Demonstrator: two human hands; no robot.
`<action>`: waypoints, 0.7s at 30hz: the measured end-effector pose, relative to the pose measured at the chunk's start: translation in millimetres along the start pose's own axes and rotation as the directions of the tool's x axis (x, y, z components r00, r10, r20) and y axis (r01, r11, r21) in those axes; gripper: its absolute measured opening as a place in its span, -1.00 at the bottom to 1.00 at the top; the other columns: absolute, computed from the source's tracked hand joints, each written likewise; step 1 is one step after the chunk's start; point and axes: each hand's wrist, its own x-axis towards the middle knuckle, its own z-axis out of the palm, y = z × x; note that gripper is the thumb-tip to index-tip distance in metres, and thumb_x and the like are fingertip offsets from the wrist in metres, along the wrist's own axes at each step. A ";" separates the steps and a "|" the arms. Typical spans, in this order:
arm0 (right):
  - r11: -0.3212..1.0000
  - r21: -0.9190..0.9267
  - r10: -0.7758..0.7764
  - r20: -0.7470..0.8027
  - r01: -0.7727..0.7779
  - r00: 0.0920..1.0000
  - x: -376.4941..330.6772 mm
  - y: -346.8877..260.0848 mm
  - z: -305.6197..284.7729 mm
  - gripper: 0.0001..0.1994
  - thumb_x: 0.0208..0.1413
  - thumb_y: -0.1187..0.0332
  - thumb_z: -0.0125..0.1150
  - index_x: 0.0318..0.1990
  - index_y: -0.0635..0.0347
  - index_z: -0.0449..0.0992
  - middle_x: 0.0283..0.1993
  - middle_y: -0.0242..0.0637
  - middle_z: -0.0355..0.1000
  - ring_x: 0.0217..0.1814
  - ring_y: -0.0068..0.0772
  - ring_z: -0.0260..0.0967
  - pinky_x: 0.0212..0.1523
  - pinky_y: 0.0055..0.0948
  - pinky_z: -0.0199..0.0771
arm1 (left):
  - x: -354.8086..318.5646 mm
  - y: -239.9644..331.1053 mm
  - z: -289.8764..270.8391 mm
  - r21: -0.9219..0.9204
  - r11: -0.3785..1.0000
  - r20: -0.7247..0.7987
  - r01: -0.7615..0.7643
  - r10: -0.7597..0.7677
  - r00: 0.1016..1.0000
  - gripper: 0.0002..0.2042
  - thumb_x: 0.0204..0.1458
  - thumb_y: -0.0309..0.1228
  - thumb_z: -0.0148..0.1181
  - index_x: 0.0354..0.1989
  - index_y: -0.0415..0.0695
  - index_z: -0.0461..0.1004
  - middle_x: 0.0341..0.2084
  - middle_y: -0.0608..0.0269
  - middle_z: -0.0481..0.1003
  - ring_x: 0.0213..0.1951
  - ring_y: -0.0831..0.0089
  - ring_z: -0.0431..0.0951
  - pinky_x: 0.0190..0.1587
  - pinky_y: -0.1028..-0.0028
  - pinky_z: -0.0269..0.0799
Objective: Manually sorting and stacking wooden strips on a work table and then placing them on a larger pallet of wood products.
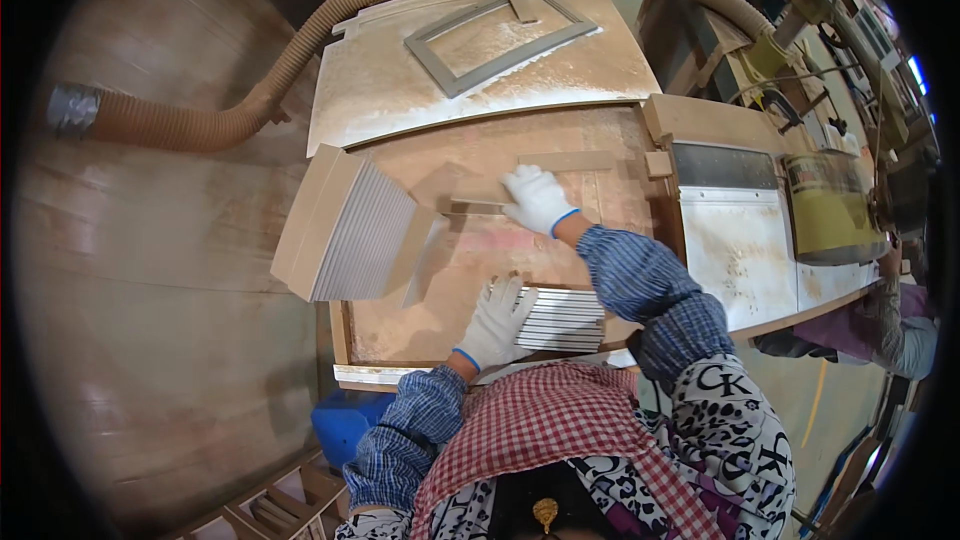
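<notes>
My left hand, in a white glove with a blue cuff, lies against the left end of a row of pale-edged strips close to my apron. Its fingers are stretched out and a little apart. Farther out over the bench, my right hand, gloved the same way, is closed at the end of a thin wooden strip that points left. The fingertips are partly hidden. Just beyond that hand lies a flat brown strip.
A tall stack of boards leans at the bench's left. A grey frame lies on a dusty panel at the back, beneath a ribbed hose. Right stands a machine with a yellow-green housing; a blue container sits below left.
</notes>
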 end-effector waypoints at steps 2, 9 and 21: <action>0.998 -0.033 -0.052 -0.041 0.051 0.998 13.6 -3.0 40.7 -0.66 -0.09 0.28 0.25 -0.10 0.12 0.46 -0.14 -0.17 0.42 -0.04 -0.08 0.41 -0.11 -0.11 0.42 | 1.8 1.4 -5.9 -0.010 0.998 -0.001 -0.057 0.057 0.998 -0.03 -0.28 0.08 0.40 0.30 -0.20 0.16 0.22 -0.28 0.14 0.27 -0.30 0.11 0.32 -0.20 -0.06; 0.989 0.092 -0.119 -0.013 0.120 0.993 -4.0 5.7 38.3 -0.67 -0.01 0.33 0.15 -0.05 0.17 0.44 -0.14 -0.11 0.47 -0.09 0.00 0.44 -0.13 -0.09 0.44 | 0.4 -3.0 -4.2 -0.014 1.000 0.034 -0.016 0.017 0.999 0.00 -0.31 0.05 0.42 0.34 -0.16 0.13 0.27 -0.23 0.12 0.34 -0.19 0.08 0.36 -0.15 -0.12; 0.880 0.475 -0.195 0.405 -0.024 0.893 -147.1 34.1 -10.5 -0.62 0.25 0.14 0.02 0.10 0.14 0.47 0.09 0.01 0.46 0.12 0.01 0.42 0.17 -0.23 0.38 | -8.9 -6.4 6.6 0.019 0.997 -0.018 -0.070 0.071 0.997 0.00 -0.31 0.07 0.43 0.32 -0.20 0.15 0.26 -0.29 0.11 0.33 -0.26 0.06 0.34 -0.19 -0.15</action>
